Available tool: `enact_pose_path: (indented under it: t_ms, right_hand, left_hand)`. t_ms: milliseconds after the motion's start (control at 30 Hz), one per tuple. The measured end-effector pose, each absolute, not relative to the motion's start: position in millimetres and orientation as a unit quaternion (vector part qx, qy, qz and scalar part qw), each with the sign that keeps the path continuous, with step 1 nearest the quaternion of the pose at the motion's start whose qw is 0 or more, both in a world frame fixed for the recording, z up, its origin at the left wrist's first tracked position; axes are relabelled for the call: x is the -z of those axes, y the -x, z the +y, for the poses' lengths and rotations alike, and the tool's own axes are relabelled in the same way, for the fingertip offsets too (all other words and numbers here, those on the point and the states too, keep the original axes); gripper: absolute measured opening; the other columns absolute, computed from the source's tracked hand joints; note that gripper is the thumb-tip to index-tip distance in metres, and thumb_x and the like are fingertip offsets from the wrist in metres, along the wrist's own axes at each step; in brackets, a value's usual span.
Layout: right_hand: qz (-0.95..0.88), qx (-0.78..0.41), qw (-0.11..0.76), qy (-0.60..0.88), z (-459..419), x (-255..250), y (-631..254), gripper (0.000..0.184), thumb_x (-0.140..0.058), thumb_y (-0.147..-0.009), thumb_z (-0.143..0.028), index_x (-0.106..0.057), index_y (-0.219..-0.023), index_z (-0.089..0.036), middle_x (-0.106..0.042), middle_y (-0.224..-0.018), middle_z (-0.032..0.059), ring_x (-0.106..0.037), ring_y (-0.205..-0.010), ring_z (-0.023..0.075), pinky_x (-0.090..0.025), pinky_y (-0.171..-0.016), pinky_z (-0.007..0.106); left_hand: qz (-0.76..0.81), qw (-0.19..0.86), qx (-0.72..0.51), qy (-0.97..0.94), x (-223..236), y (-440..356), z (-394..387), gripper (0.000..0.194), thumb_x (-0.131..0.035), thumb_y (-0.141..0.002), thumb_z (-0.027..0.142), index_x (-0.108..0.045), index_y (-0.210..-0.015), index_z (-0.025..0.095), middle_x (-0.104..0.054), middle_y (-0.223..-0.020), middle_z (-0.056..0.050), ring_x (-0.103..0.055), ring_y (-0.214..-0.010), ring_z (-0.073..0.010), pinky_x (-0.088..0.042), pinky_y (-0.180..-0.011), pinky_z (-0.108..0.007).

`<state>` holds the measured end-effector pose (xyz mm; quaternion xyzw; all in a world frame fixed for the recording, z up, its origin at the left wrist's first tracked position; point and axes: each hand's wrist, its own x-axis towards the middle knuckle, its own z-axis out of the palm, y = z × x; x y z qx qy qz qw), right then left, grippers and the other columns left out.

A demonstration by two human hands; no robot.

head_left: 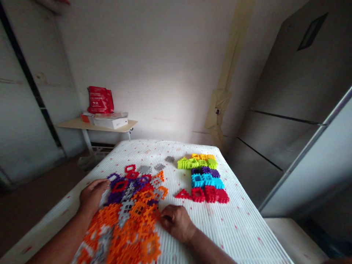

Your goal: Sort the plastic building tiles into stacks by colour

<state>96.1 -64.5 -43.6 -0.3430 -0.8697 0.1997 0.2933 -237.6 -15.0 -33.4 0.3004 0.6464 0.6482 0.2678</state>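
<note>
Mixed pile of interlocking plastic pieces (pixel 139 209), mostly orange, grey and purple, lies between the hands on the white ribbed cover (pixel 239 234). Left hand (pixel 92 195): at pile's left edge, fingers together beside purple pieces; grip cannot be told. Right hand (pixel 178 222): at right edge, fingers curled by orange pieces; whether pinching one, cannot tell. Red stacks (pixel 210 194) stand beyond right hand, apart from pile.

Pile of plastic pieces (pixel 130 234), lower centre: cut off by bottom edge, under-layers hidden; left hand (pixel 93 196), lower left, and right hand (pixel 177 223), lower centre: fingertip contact unclear; red bag (pixel 98 99), left of frame: smaller lettering illegible; grey cabinet (pixel 283 80), right: top cut off
</note>
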Motion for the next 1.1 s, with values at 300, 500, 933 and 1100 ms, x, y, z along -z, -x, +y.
enact_pose_path:
  t_ms: [300,500,933,1100]
  right_hand:
    - [-0.865,-0.217,0.28,0.356,-63.8,47.0,-95.9,0.021,-0.053,-0.072,-0.009,-0.067,-0.082,-0.02,-0.071,-0.084,0.0,-0.066,-0.075,0.0123,-0.045,-0.068,0.016]
    - [-0.873,-0.203,0.256,0.361,-64.4,44.9,-95.5,0.019,-0.054,-0.071,-0.009,-0.066,-0.079,-0.021,-0.07,-0.081,-0.0013,-0.065,-0.073,0.0114,-0.044,-0.066,0.015]
    - [-0.882,-0.132,0.275,0.359,-62.3,55.8,-88.5,0.012,-0.055,-0.064,-0.008,-0.055,-0.065,-0.02,-0.066,-0.068,-0.0029,-0.061,-0.06,0.0106,-0.039,-0.054,0.015]
    - [-0.888,-0.07,0.276,0.36,-61.4,60.9,-84.4,0.012,-0.056,-0.061,-0.012,-0.048,-0.058,-0.019,-0.062,-0.06,-0.0027,-0.056,-0.051,0.01,-0.029,-0.043,0.018]
  left_hand:
    - [0.64,0.27,-0.655,-0.298,32.8,239.6,-15.8,0.035,-0.069,-0.044,0.038,-0.064,-0.07,0.016,-0.065,-0.064,0.0,-0.059,-0.066,-0.0176,-0.048,-0.066,-0.029]
    - [0.648,0.265,-0.646,-0.305,31.8,242.9,-14.5,0.036,-0.07,-0.042,0.042,-0.064,-0.068,0.017,-0.065,-0.06,0.0,-0.061,-0.063,-0.0189,-0.049,-0.062,-0.03]
    - [0.706,0.16,-0.481,-0.494,-2.6,222.3,7.6,0.035,-0.061,-0.049,0.054,-0.065,-0.061,0.022,-0.07,-0.065,-0.003,-0.064,-0.072,-0.0247,-0.049,-0.07,-0.032]
    - [0.692,0.142,-0.314,-0.634,-12.9,189.0,46.5,0.026,-0.059,-0.059,0.044,-0.07,-0.071,0.024,-0.073,-0.083,-0.002,-0.065,-0.085,-0.0221,-0.046,-0.077,-0.026]
